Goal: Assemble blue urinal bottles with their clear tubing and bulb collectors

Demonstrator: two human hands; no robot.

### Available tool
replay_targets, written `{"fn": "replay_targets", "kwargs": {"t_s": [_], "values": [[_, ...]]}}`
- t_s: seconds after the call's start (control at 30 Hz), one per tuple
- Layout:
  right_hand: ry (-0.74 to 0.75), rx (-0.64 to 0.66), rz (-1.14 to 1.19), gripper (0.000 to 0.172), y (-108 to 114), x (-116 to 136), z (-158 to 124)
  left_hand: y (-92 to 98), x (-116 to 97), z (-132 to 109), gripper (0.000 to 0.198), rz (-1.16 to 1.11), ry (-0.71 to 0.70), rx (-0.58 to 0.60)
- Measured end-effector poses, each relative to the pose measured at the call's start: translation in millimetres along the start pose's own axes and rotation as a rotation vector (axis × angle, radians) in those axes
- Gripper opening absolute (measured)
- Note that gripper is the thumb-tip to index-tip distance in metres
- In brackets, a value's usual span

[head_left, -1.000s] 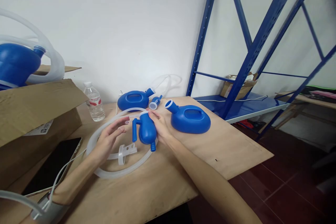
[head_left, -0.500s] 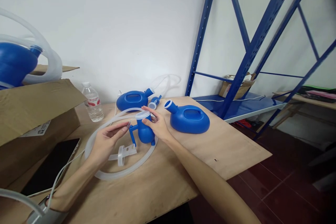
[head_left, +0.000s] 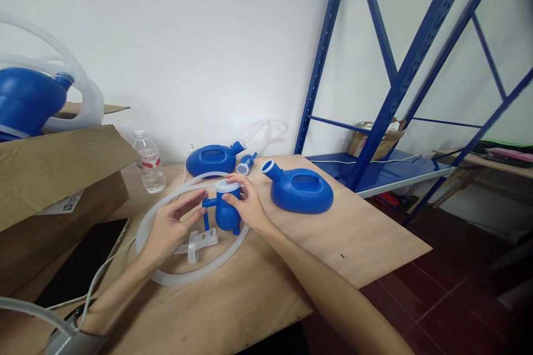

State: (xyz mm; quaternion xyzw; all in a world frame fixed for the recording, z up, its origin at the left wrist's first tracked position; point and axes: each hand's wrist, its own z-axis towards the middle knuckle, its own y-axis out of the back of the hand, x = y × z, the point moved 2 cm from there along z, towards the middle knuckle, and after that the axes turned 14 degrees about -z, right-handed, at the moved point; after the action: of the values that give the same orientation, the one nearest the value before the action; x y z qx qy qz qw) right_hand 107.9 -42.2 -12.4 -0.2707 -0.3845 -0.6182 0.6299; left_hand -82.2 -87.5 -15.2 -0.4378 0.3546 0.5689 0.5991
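Observation:
My right hand (head_left: pixel 246 202) is closed around the upper right side of a small blue plastic cup (head_left: pixel 227 216) with a handle and a whitish rim. It holds the cup upright, just above the table. My left hand (head_left: pixel 177 224) has its thumb and fingers closed at the outer corner of the cup's handle (head_left: pixel 206 216). Whether a small clear piece sits between those fingertips, I cannot tell. Below the hands lies a translucent perforated strap (head_left: pixel 204 239), curled into a loop at one end. A translucent hose (head_left: pixel 195 276) loops around it on the table.
Blue urinal bottles stand on the wooden table, one at right (head_left: pixel 302 191) and one behind (head_left: pixel 210 160), near another blue cup (head_left: pixel 246 163). At left are a water bottle (head_left: pixel 150 163), a black flat device (head_left: pixel 83 263) and a cardboard box (head_left: pixel 70 166). A blue shelf (head_left: pixel 375 169) adjoins.
The cup has turned slightly, its handle and bottom spout shifting left. My left fingers have moved from a pinch beside the handle to its corner, the thumb now lower.

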Motion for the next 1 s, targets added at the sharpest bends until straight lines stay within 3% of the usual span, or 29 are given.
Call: {"fn": "replay_targets", "kwargs": {"t_s": [0.43,0.67,1.0], "values": [[0.074,-0.101,-0.169,0.024,-8,15,-17,-2.5,4,-3,0.043,0.083,-0.158,0.003],[0.133,-0.091,-0.220,0.024,-10,17,-19,-4.2,-2,-6,0.031,0.360,-0.339,0.032],[0.185,-0.151,-0.265,0.024,-16,23,-21,-7.2,-3,-11,0.034,0.355,-0.364,0.005]]}}
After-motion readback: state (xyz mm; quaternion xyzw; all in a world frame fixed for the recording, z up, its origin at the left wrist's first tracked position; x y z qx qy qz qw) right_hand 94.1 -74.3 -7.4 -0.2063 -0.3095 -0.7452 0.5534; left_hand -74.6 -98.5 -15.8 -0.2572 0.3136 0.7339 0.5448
